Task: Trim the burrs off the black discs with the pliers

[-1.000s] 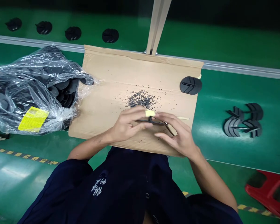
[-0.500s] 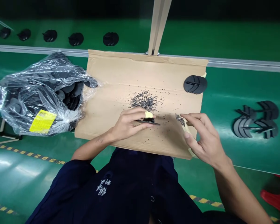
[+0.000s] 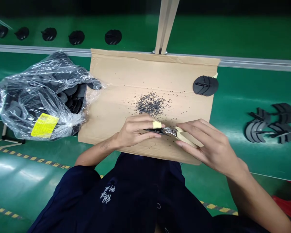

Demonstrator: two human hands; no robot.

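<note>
Between thumb and fingers, my left hand [image 3: 135,132] pinches a thin black plastic disc [image 3: 157,130], seen nearly edge-on. Yellow tape is wrapped round one of its fingers. My right hand [image 3: 206,140] is wrapped round the pale handles of small nippers [image 3: 171,130]. Their metal jaws touch the edge of the disc or lie just at it; the exact contact is too small to make out. Below both hands lies a cardboard sheet [image 3: 116,71], and just beyond the fingers is a scatter of tiny black plastic bits [image 3: 150,104].
A clear plastic bag [image 3: 38,100] of black discs lies at left. One black ribbed disc [image 3: 205,85] rests on the cardboard's right corner. Further right are several black ribbed pieces [image 3: 269,124]. More discs [image 3: 113,37] line the far surface behind a metal rail; a post [image 3: 166,29] rises there.
My right hand has moved left with the nippers, bringing their jaws to the disc. The nippers' handles are now spread wider. My left hand keeps its hold, with the disc slightly turned.
</note>
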